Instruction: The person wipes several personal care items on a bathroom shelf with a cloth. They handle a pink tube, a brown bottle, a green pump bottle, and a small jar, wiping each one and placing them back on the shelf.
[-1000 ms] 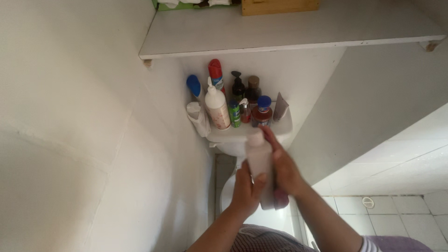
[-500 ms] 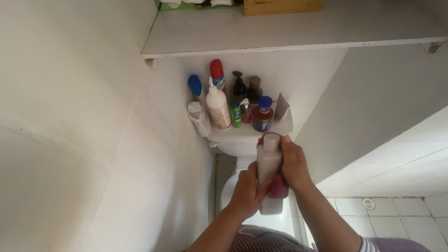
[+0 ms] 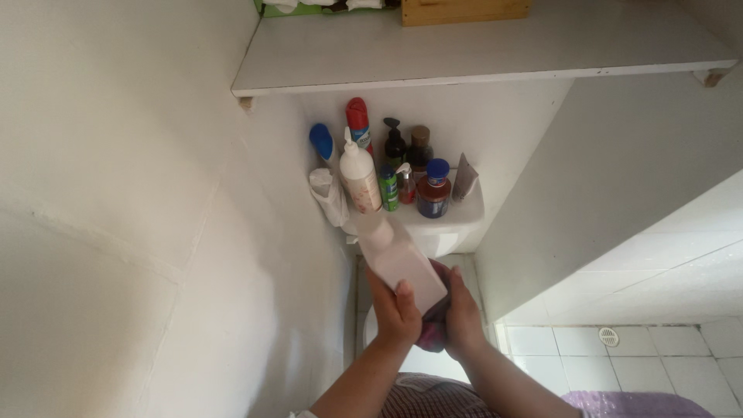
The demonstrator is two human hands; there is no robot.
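The left hand [image 3: 396, 311] grips a white bottle [image 3: 398, 259], tilted, cap toward the cistern [image 3: 457, 224]. The right hand [image 3: 457, 313] closes on a dark red cloth [image 3: 431, 331] under its base. The wipe would go best with the bottle held firm and turned against the cloth. Half a second ago the bottle stood upright, farther right.
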